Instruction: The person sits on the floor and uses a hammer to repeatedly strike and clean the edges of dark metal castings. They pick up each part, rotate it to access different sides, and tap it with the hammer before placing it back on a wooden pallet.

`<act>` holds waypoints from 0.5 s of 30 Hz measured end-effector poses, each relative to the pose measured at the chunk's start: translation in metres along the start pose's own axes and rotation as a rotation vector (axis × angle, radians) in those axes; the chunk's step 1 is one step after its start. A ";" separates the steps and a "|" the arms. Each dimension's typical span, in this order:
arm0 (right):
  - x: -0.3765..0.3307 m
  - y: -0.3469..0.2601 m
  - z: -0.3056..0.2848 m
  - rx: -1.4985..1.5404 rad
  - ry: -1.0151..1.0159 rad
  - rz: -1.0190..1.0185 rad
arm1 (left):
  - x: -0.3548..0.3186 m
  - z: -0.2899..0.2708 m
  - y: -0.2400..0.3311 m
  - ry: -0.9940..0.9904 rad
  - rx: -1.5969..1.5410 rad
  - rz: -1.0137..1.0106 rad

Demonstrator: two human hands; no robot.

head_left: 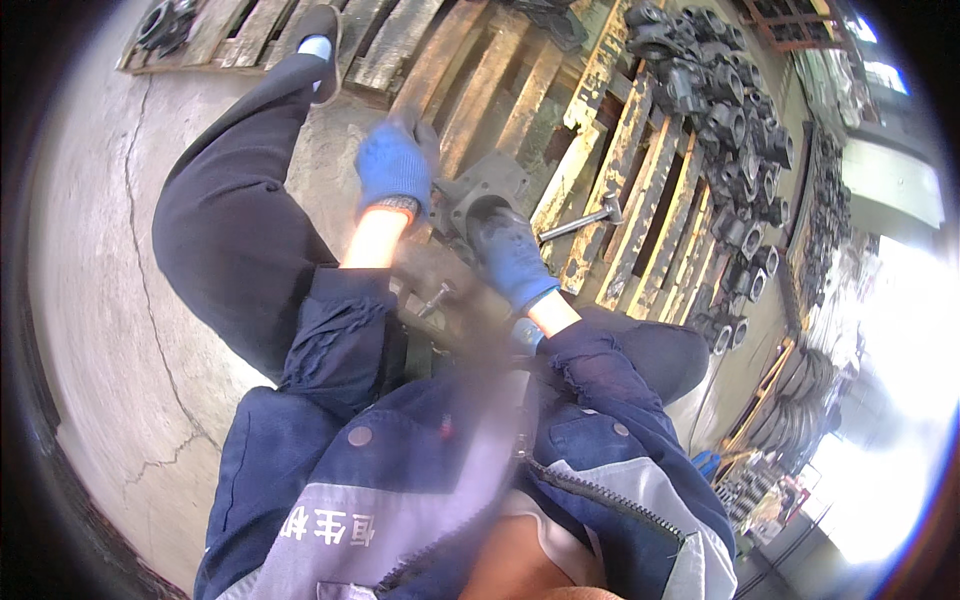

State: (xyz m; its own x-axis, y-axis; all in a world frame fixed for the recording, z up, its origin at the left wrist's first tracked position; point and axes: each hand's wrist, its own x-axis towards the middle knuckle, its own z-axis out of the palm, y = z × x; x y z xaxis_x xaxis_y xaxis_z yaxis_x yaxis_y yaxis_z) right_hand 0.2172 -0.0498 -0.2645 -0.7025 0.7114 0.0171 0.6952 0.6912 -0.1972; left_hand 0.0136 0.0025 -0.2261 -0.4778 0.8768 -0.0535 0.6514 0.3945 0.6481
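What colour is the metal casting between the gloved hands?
Grey casting; shows best in the head view.

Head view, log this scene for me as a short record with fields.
Left hand: blue-gloved, beside a grey metal casting; contact unclear
Right hand: blue-gloved, over the casting's near right side
Tool: T-shaped metal tool, lying on a slatted wooden pallet
Stock: dark metal parts, heaped toward the right
Floor: grey, cracked
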 end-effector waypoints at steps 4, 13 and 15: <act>-0.006 0.018 -0.019 0.381 0.390 0.487 | -0.008 0.052 -0.011 -0.486 0.155 -0.231; -0.098 0.074 0.203 0.925 -0.095 1.167 | -0.003 0.072 -0.019 -0.681 0.433 -0.057; -0.112 0.076 0.261 0.924 -0.149 0.977 | -0.012 0.063 -0.020 -0.788 0.493 -0.058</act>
State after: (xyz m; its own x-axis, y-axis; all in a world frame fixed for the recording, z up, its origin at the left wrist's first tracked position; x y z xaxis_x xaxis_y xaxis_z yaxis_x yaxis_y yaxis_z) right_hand 0.3090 -0.1104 -0.5375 -0.0347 0.7976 -0.6022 0.6018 -0.4644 -0.6498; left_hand 0.0432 0.0013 -0.2863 -0.0965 0.7142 -0.6932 0.9022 0.3569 0.2421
